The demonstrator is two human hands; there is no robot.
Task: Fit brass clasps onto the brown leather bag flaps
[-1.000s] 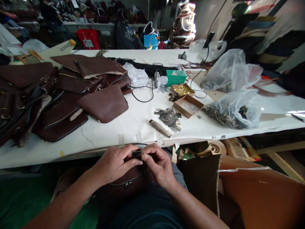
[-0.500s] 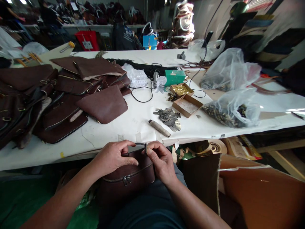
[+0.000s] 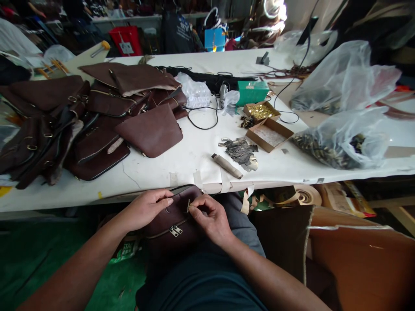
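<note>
Our right hand (image 3: 210, 218) pinches a small metal piece (image 3: 188, 206) upright between thumb and fingertips, just above the front of a dark brown bag (image 3: 177, 209) that seems to rest in our lap, against the near edge of the white table (image 3: 197, 157). Our left hand (image 3: 147, 209) is at the bag's upper left, thumb and forefinger leaving only a narrow gap; we cannot tell whether it grips the edge or merely touches it. The metal piece looks light, stiff and perhaps slippery, so we would judge a fingertip hold on its narrow edges best. The bag appears soft and likely to sag, and is better steadied by its firmer top rim than by its panel; two zip pulls (image 3: 176, 231) hang on its front and could catch a finger. Beyond the table edge lie a rod-like tool (image 3: 227, 167), a loose heap of thin metal plates (image 3: 241, 151) and two shallow cardboard trays, the farther one (image 3: 261, 110) filled with gold-coloured bits. A pile of brown leather bags (image 3: 152, 134) crowds the table's left, bulging clear plastic bags (image 3: 340, 140) its right. Beside our right forearm, a large cardboard box (image 3: 353, 259) limits elbow room.
</note>
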